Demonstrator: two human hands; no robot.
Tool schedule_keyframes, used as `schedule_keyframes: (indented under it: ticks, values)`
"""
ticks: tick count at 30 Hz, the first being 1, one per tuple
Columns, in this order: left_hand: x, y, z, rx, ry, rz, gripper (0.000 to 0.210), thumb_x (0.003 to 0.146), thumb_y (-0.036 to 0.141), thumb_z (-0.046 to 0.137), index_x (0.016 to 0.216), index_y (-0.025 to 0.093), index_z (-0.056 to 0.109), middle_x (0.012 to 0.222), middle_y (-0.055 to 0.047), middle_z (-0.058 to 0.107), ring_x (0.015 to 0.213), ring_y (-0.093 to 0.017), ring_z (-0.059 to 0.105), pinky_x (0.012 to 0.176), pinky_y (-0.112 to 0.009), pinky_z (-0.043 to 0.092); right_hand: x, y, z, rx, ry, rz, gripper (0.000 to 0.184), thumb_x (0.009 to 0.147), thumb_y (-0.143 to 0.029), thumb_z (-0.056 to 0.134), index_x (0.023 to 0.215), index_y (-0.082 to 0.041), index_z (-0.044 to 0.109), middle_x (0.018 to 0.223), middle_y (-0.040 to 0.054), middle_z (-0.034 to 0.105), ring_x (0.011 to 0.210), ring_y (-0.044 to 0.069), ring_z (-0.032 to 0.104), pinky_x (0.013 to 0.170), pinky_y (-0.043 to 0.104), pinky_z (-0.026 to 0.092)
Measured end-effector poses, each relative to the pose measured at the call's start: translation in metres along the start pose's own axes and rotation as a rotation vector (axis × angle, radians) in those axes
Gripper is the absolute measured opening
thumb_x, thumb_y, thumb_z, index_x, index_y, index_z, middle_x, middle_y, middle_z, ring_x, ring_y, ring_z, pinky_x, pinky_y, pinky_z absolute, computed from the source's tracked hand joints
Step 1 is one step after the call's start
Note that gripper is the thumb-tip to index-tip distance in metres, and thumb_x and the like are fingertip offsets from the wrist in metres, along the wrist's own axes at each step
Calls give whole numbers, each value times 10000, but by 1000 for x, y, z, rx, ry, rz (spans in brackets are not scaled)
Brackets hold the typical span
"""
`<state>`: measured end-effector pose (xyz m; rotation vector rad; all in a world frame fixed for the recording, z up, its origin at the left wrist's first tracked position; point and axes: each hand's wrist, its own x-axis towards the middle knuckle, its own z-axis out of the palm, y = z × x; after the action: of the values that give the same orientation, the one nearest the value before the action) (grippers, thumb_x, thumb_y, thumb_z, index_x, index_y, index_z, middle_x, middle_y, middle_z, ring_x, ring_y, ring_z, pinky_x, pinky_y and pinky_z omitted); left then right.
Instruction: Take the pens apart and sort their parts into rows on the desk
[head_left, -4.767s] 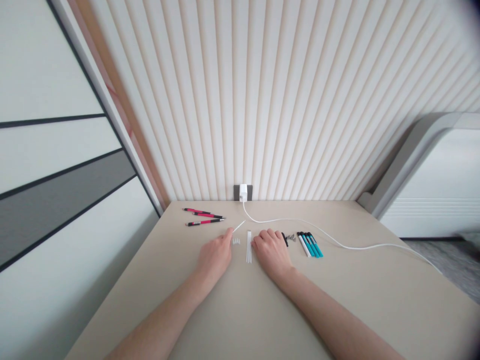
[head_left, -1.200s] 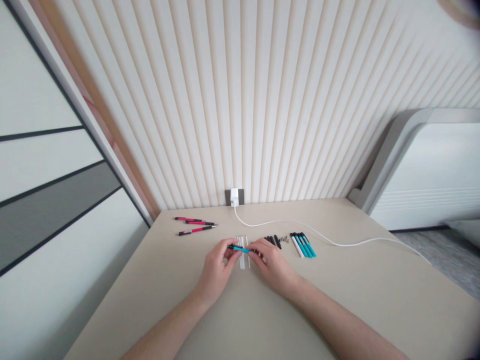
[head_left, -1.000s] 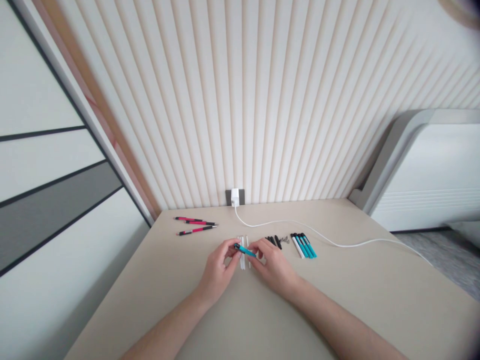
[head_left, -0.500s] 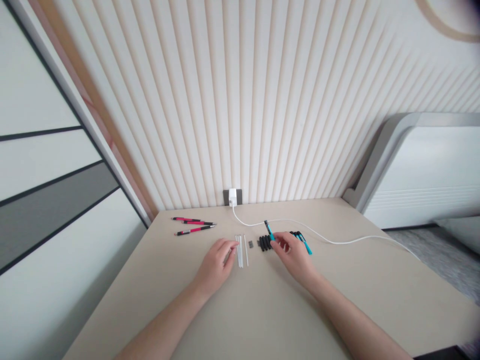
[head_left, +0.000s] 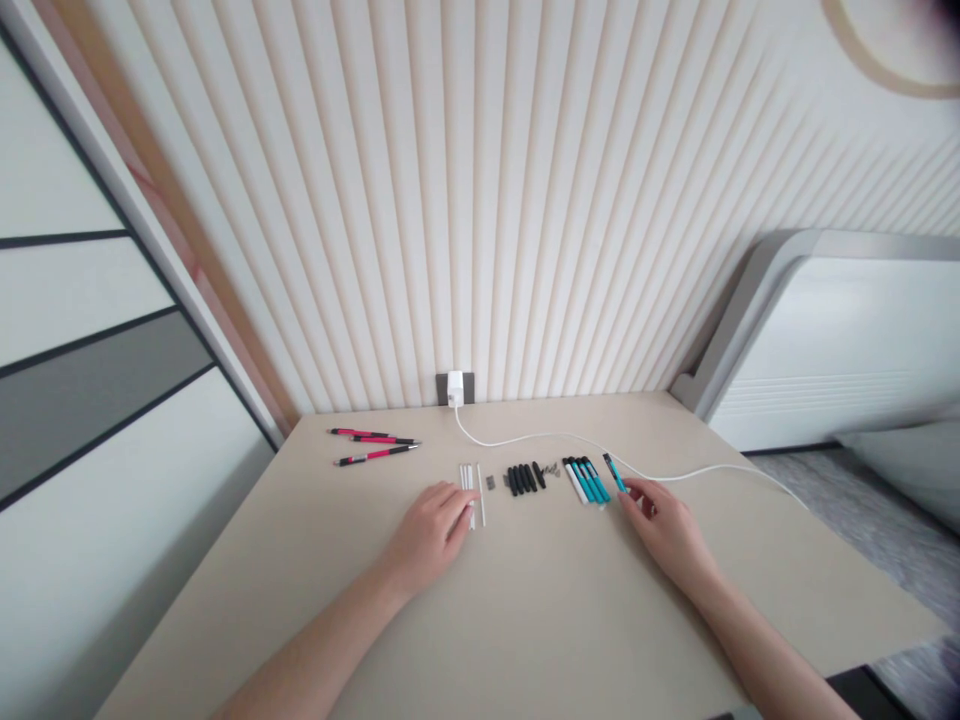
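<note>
Right hand (head_left: 664, 520): grip pinches near end of slim turquoise-and-black plastic-looking pen barrel (head_left: 615, 472), just right of row of white and turquoise barrels (head_left: 592, 482); near-end hold probably keeps fingers clear of row. Left hand (head_left: 429, 530) over thin white rods (head_left: 463, 478); cannot tell whether grip pinches any. Rounded black tubes (head_left: 526, 479) lie between, parts grouped by kind on beige desk (head_left: 525, 600), seemingly for order. Earlier, held barrel beside black tubes, right hand partly hiding row; now row uncovered.
</note>
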<state>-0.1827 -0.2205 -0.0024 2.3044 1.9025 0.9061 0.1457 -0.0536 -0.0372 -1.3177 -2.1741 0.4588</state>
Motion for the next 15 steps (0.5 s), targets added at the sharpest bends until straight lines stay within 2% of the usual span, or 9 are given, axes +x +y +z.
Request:
schedule_keyframes:
  ticks: [5,10,15]
  values:
    - [0,-1,1,4,2,3,218,961,192,415,1087,194,594,953,-52,644,914,-193,579,874,-369,473,5,4,1,-126,-38,64,344,883,-409,441,1039,-204,669,909,58,677,762,200,625,706,295,437]
    - [1,-1,0,6,-2,17,215,959,186,421,1090,193,591,956,-47,652,919,-191,582,876,-365,471,12,-1,3,-201,-46,43,357,897,-409,437,1079,-210,671,885,59,675,800,207,632,741,293,432]
    - [2,-1,1,13,-2,21,212,959,190,422,1086,196,591,951,-44,658,911,-191,586,858,-364,474,5,-1,3,-190,-27,37,373,902,-390,429,1138,-204,651,957,67,673,821,194,643,760,286,446]
